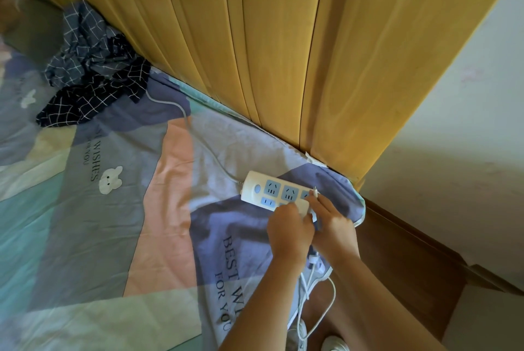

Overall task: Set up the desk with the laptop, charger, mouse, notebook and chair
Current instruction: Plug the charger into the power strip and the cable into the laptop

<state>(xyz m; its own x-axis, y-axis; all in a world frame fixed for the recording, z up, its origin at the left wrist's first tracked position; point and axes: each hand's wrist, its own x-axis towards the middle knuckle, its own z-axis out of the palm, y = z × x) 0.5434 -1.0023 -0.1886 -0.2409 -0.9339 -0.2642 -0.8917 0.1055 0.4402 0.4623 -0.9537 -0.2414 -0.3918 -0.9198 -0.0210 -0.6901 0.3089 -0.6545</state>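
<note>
The fingers (295, 210) of the left hand (289, 230) curl down over the near end of the white power strip (273, 193), pressing on it. Beside them, the right hand (334, 221) pinches a small white charger plug (315, 192) at the strip's far corner socket. The charger cable (312, 288) trails back below both wrists. Strip and hands lie on the patterned bedsheet (113, 209). Farther left, checked clothing (93, 78) is bunched against the wooden headboard (283, 38).

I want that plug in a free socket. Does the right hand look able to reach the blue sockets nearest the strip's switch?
Probably yes. The right hand is at the power strip's far end, and those sockets lie uncovered; the left hand sits nearer, not over them.
</note>
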